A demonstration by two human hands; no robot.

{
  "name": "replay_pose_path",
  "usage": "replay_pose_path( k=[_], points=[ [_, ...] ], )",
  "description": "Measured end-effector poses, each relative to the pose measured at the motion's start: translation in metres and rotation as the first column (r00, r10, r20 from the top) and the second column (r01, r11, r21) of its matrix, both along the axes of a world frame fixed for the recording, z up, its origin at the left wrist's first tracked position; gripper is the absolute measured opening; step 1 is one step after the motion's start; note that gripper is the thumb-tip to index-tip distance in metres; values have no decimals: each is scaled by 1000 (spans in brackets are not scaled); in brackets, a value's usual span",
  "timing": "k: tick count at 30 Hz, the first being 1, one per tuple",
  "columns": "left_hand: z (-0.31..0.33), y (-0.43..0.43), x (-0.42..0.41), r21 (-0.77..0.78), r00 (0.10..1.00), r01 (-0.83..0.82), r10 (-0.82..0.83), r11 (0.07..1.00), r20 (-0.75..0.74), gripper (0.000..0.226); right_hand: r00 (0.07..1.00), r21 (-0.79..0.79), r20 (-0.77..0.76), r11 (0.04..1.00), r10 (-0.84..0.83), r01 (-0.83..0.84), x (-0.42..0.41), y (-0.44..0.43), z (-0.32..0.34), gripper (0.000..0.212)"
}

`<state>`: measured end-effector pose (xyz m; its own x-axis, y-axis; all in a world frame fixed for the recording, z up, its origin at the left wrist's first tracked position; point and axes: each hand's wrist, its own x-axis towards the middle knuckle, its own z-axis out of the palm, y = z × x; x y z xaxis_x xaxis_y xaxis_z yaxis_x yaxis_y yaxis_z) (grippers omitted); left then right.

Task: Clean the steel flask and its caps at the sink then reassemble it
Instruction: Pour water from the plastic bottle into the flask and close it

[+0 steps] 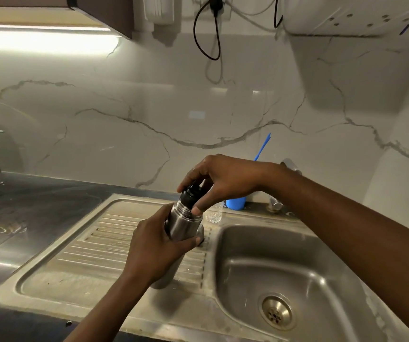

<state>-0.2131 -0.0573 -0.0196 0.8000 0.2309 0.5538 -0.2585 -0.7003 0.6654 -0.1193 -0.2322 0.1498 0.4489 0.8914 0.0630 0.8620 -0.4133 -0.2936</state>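
From where I stand, the left hand (156, 243) has its grip wrapped round the body of the steel flask (186, 223), thumb across the front. The right hand (223, 178) comes over from above, its grip closed by the fingertips on the black cap (190, 195) at the flask's neck. The flask leans, mouth tipped up and away from the person, its foot low over the ribbed drainboard (87, 243) just left of the sink (245, 262). Whether its foot rests on the steel I cannot tell. It looks to me like a twist of the cap, and since the basin seems dry I would guess it is coming off for washing, though the direction cannot be read. To do it well, the lower grip should hold firm and not turn. The upper fingers should turn squarely about the neck's axis so the thread does not bind, with the work held over the drainboard in case the cap slips free.
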Motion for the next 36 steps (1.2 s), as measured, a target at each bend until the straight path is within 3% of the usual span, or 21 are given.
replay_pose_path(
  k=[6, 12, 14, 16, 19, 23, 25, 29, 32, 36],
  points=[
    [2, -7, -2, 16, 999, -18, 18, 1000, 27, 74, 991, 24, -6, 991, -134, 134, -4, 3, -5, 45],
    [2, -8, -4, 33, 1000, -30, 30, 999, -5, 67, 934, -4, 170, 948, -313, 319, -13, 9, -19, 74],
    [1, -7, -4, 25, 1000, -17, 17, 1000, -15, 66, 952, 20, 137, 961, -275, 275, -11, 5, -14, 68],
    [1, -6, -5, 13, 999, -22, 22, 1000, -26, 65, 991, 3, 49, 992, -127, 127, -11, -1, -6, 51],
    [1, -6, -7, -6, 999, -28, 27, 1000, -26, 67, 997, -64, 32, 996, 64, -62, -7, -5, -3, 52],
    [3, -9, -9, 46, 1000, -25, 26, 999, -17, 69, 998, -53, 66, 999, -4, 7, -2, -3, -8, 39],
    [6, -10, -10, 64, 999, -45, 46, 997, -16, 74, 992, -50, 12, 990, -129, 130, -6, 1, -13, 49],
    [9, -10, -11, 74, 998, -52, 55, 996, -33, 71, 953, -41, 150, 961, -265, 273, -11, 7, -20, 71],
    [10, -9, -12, 57, 998, -54, 56, 997, -40, 73, 985, -22, 111, 991, -132, 136, -5, -1, -10, 54],
    [11, -7, -13, 42, 997, -60, 62, 997, -47, 70, 996, -82, 52, 995, 66, -62, -1, -9, -4, 50]
  ],
)
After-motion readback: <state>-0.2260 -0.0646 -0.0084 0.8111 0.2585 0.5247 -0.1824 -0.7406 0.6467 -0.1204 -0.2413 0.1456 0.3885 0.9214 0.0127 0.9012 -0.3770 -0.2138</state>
